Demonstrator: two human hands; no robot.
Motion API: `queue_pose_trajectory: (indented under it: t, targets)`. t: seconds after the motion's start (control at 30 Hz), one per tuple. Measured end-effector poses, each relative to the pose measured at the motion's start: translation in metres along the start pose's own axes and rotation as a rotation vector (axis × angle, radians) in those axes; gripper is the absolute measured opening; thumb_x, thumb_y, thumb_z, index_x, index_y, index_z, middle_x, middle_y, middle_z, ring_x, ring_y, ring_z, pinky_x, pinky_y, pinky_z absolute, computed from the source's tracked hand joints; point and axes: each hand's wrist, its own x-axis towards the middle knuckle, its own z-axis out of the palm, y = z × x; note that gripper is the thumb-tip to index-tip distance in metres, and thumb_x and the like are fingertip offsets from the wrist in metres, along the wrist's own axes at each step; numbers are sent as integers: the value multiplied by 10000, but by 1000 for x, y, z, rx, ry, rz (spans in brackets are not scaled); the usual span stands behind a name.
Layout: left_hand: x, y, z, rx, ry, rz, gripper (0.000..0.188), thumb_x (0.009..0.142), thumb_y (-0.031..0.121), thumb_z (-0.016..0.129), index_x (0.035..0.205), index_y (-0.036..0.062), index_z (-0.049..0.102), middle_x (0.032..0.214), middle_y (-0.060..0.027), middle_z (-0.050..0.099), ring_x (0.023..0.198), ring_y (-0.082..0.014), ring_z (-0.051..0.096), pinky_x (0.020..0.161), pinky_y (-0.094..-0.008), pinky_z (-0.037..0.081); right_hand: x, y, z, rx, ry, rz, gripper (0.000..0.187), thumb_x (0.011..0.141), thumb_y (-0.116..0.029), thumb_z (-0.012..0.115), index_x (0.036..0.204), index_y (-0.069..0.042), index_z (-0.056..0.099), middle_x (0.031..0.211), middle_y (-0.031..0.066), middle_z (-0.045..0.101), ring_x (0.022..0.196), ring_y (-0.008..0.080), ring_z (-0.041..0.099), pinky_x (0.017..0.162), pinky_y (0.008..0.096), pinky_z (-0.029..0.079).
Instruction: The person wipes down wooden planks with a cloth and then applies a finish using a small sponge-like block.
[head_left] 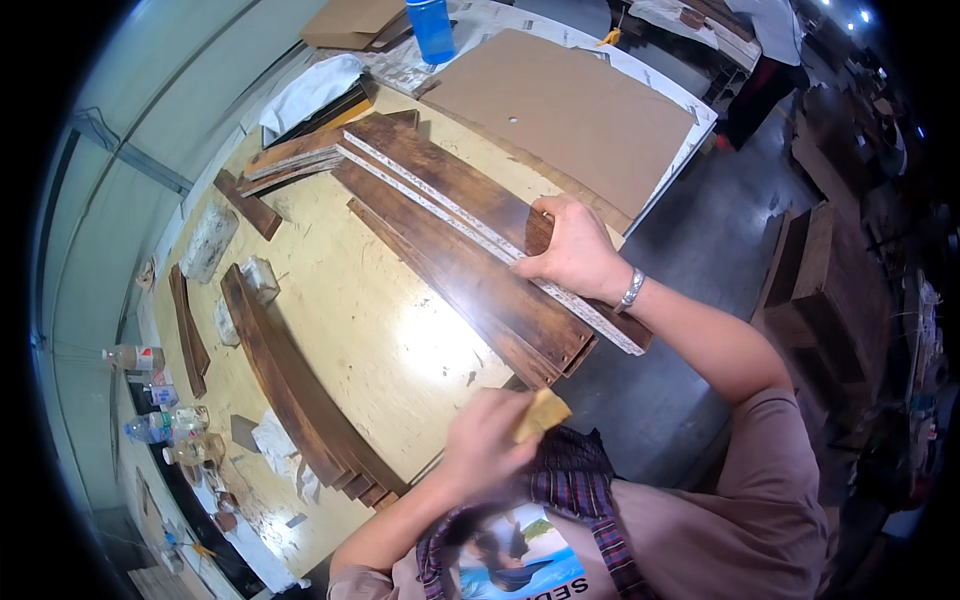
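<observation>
My right hand [580, 250], with a silver band at the wrist, grips a long brown wood-grain board [440, 168]. Its thumb is on the pale speckled edge and its fingers curl over the far side. More brown boards [430, 240] with the same grain lie alongside it, reaching the table's near edge. Close to my body, my left hand [485, 440] is slightly blurred by motion. It is closed round a yellow sponge-like block [543, 415], which is apart from the boards.
The pale worktable [380, 330] carries a stack of long brown boards [300, 390] on the left, plastic-wrapped bundles [210, 240] and a large brown panel [570, 110] at the back. A blue cup [431, 30] stands far off. Bottles [170, 425] line the left; a person [775, 60] stands far right.
</observation>
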Motion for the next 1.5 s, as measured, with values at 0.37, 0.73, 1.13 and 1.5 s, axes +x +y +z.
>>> queue_pose_trajectory:
  t: [0.37,0.73,1.13,1.5]
  targets:
    - [-84,-2,-55,-20,396,-360,402,717,-2,719,1112,-33,652,960,-106,626,824,-178,619,750,-275,506,-11,-32,42,-154,23,-37,519,600,-233,854,938,65,596,1026,242,589,1028,379,575,895,434,481]
    - [-167,0,-78,-175,567,-481,410,747,-48,677,1154,-45,624,1039,-89,587,930,-172,622,830,-278,511,-28,-63,68,-405,152,-59,668,647,-288,836,1160,43,565,1082,200,575,1085,350,551,912,425,471]
    - [-254,1,-124,-218,878,-555,420,785,-51,633,1205,-47,609,1086,-85,596,977,-165,604,855,-287,494,-103,-200,272,-44,-558,-91,863,683,-563,804,1213,66,544,1126,250,618,1054,356,639,912,409,512]
    - [-326,-3,-113,-342,1057,-660,386,844,-56,597,1230,-63,587,1106,-75,590,975,-140,576,868,-271,483,-85,-197,308,160,-483,150,764,550,-171,854,1172,89,492,1009,277,677,967,381,682,842,399,540]
